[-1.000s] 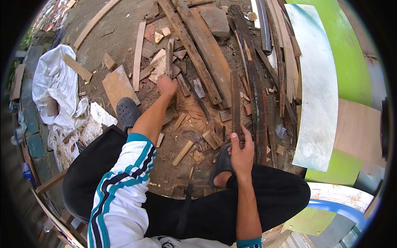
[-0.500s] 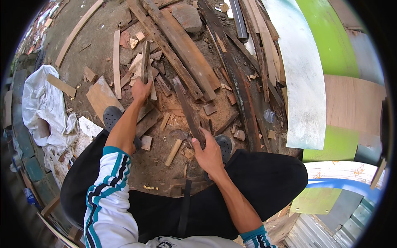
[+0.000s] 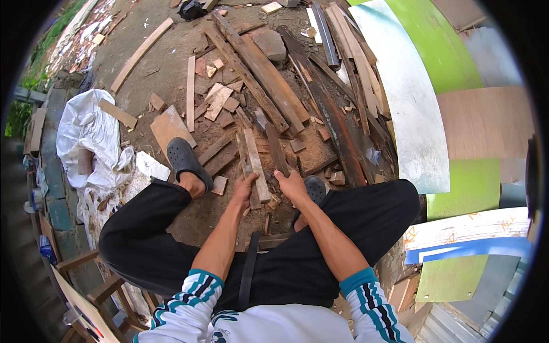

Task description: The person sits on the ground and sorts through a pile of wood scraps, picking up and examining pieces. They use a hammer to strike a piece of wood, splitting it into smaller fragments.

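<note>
My left hand [image 3: 246,188] is closed around the lower part of two narrow wooden strips, a brown one [image 3: 243,153] and a paler one [image 3: 257,166] lying close along its right side. Just to the right, my right hand [image 3: 290,186] grips the near end of a dark wooden strip [image 3: 276,147]. All these strips point away from me, over ground littered with sawdust and offcuts. A small wood chunk [image 3: 274,200] lies between and below my hands.
Long boards [image 3: 280,86] and a dark beam [image 3: 334,123] lie ahead, beside a grey stone [image 3: 269,44]. Curved white sheeting [image 3: 409,103] and green panels stand at right. A white sack [image 3: 86,137] is at left. My feet in dark clogs [image 3: 186,162] flank the work spot.
My left hand has come back toward me and to the right, bringing wooden strips beside my right hand. My right hand still holds its dark strip. The hammer on the ground is now hidden.
</note>
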### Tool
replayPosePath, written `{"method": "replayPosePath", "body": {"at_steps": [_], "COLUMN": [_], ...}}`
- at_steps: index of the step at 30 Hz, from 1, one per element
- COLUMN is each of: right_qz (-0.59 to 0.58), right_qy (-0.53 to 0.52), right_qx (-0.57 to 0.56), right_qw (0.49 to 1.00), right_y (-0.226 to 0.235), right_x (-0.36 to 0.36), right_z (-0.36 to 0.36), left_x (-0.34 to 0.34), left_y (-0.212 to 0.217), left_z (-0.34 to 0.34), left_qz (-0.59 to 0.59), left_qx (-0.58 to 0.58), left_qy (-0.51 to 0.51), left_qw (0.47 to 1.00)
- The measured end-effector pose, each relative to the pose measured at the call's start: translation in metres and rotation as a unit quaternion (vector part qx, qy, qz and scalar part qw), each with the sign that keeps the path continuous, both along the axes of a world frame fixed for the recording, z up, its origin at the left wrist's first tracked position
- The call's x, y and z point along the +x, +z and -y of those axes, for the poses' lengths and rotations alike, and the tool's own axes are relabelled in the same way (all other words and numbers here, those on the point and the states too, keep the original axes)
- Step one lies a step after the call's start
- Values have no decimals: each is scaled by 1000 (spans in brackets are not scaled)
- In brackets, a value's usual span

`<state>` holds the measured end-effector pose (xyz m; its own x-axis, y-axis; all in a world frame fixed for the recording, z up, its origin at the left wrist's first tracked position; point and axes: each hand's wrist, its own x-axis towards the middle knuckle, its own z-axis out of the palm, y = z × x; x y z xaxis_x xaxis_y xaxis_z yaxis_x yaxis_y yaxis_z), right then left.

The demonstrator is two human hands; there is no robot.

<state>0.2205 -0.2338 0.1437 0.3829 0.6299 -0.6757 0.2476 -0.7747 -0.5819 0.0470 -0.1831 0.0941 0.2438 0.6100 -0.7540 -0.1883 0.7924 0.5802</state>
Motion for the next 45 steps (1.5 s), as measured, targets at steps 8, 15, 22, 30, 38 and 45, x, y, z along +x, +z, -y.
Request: {"method": "replayPosePath", "body": {"at_steps": [8,15,22,30,38,45], "right_qz": [-48,26,-23,-89,-72,-126], "right_qy": [-3,32,-53,-139,-60,-91], "right_qx": [-41,44,77,185,195,193], "right_qw": [998,998,995,969,976,969], "right_y": [58,62,74,81,91,79], "right_x": [-37,-37,-5,14,10,16], "right_z": [12,29,59,86,108,114], "left_x": [15,31,70,97,107,115], "left_y": [43,59,107,106,128,115], "left_z": [46,41,48,30,4,15], "left_qz": [9,33,82,144,160,123], "left_qx": [80,114,14,26,27,69], "left_qy": [9,14,-66,-113,-134,-125], "left_qw": [997,993,994,983,978,982]}}
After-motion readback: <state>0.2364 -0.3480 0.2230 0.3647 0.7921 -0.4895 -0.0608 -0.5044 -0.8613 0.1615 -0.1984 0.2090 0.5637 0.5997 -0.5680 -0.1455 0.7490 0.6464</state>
